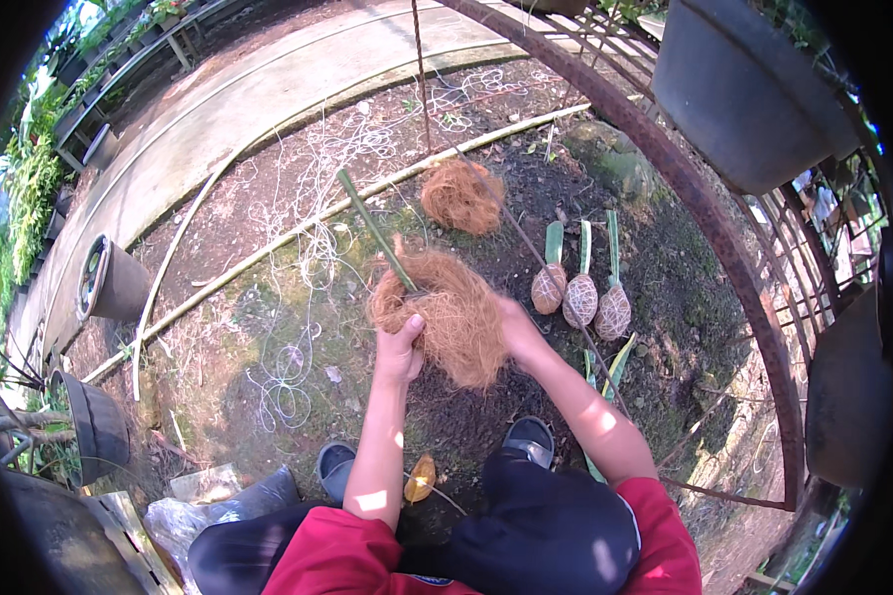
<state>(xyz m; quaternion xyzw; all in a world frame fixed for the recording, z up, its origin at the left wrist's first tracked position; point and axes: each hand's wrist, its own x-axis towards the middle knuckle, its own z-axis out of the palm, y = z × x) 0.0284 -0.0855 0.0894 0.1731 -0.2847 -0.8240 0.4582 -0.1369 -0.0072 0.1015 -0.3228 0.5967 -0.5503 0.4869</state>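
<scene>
Cupping a brown coconut-fibre wad [445, 309] at centre frame, the left hand [400, 349] grips its lower edge, thumb up; the right hand [514, 329] presses its 3 o'clock side, grasp unclear. Three wrapped bulbs [580, 297] lie near at 3 o'clock; a rusty arched frame [724, 238] hems the right, open soil [268, 327] at 9 o'clock.
</scene>
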